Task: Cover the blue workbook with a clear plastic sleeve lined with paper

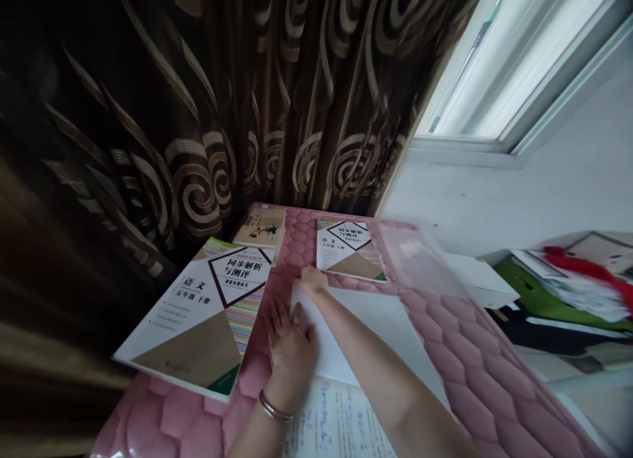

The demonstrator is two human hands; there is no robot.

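Observation:
A large sheet of white paper (376, 313) lies on the pink padded table cover. On its near part rests a page with print and blue handwriting (341, 422); whether it belongs to an open book I cannot tell. My right hand (312, 281) is at the paper's far left corner, fingers closed on that edge, its forearm crossing over the sheet. Beside the paper's left edge, my left hand (291, 339), with a silver bracelet (274, 408) at the wrist, lies flat with fingers apart. Close to its left is a big white-and-brown workbook (198, 319).
A smaller workbook with a matching cover (349, 247) lies beyond my right hand, next to a translucent plastic sheet (420, 260). A tan book (260, 229) sits at the back left. Patterned curtains (297, 95) hang behind the pink cover (475, 359). Papers and a green item (524, 286) are heaped at right.

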